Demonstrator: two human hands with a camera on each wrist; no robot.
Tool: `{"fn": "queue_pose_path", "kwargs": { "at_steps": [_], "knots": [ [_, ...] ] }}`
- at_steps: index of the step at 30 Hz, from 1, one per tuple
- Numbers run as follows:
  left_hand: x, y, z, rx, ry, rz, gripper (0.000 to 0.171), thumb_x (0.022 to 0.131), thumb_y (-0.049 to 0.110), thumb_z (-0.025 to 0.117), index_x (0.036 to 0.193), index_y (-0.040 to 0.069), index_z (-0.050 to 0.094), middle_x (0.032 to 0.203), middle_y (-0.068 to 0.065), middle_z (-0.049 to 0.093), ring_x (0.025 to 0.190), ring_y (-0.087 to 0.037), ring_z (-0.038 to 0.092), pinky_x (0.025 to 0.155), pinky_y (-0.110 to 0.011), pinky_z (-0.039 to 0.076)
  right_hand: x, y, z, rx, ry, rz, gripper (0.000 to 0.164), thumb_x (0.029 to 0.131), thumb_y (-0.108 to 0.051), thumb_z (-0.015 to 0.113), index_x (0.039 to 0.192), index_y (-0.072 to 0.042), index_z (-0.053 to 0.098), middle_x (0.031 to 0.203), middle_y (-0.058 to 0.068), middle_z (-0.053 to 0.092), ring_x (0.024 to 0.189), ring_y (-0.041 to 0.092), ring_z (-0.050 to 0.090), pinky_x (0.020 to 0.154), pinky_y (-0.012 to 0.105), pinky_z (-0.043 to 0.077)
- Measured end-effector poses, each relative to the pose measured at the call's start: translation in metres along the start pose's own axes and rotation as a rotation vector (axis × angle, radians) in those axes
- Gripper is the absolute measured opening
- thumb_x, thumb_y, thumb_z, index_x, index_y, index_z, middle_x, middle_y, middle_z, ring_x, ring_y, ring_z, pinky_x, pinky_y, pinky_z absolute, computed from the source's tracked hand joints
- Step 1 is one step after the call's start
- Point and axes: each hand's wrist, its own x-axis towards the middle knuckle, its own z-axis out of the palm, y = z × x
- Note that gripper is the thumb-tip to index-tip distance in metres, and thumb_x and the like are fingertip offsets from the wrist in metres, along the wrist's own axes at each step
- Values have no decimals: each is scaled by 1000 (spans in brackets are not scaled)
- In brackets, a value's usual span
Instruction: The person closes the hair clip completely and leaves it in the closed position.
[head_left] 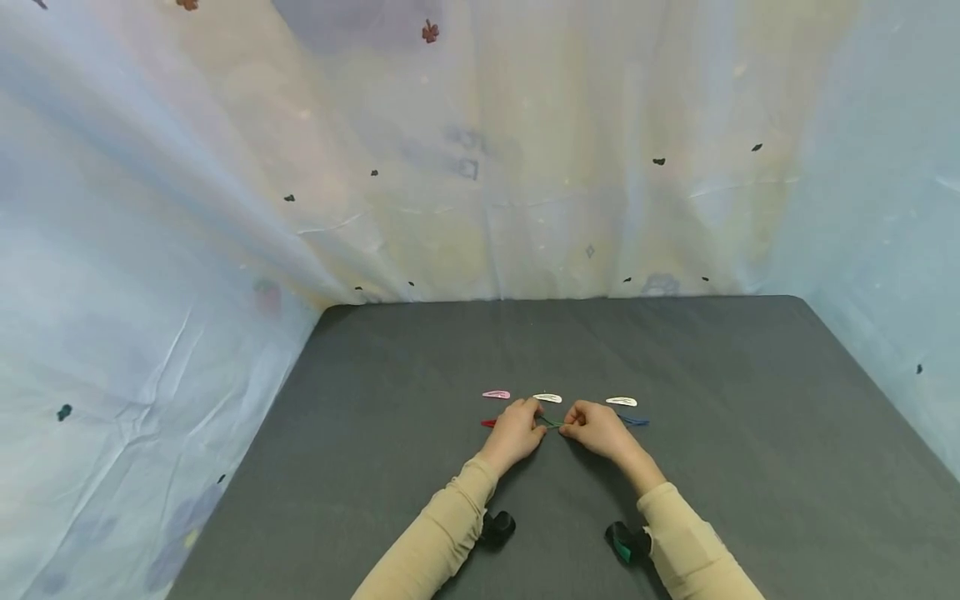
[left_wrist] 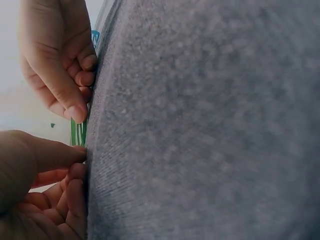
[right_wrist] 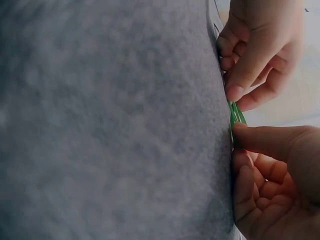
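A green snap hair clip (head_left: 552, 422) lies low over the dark grey table, between my two hands. My left hand (head_left: 515, 433) pinches one end of it, and my right hand (head_left: 601, 428) pinches the other. Both wrist views show the green clip's middle (left_wrist: 78, 132) (right_wrist: 237, 116) bare between thumbs and fingers, its ends hidden. Just left of my left hand, a red hair clip (head_left: 488, 423) is partly covered. Beyond my right hand a blue hair clip (head_left: 634, 421) shows in part.
Behind the hands lie a pink hair clip (head_left: 496, 394), a white hair clip (head_left: 548, 397) and another pale hair clip (head_left: 622, 402), roughly in a row. The grey table (head_left: 420, 358) meets a pastel curtain (head_left: 525, 208) at its back and sides.
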Motion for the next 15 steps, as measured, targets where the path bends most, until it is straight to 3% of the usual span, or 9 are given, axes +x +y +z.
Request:
{"fn": "queue_pose_path", "kwargs": {
  "at_steps": [15],
  "knots": [
    [2,2,6,162,70,83,15,83,12,67,81,10,52,72,-6,55,65,-20,57,53,-28,39,1,-7,2,-61,49,27,16,82,-16,67,75,-7,57,67,3,57,56,13,46,52,25,35]
  ]
}}
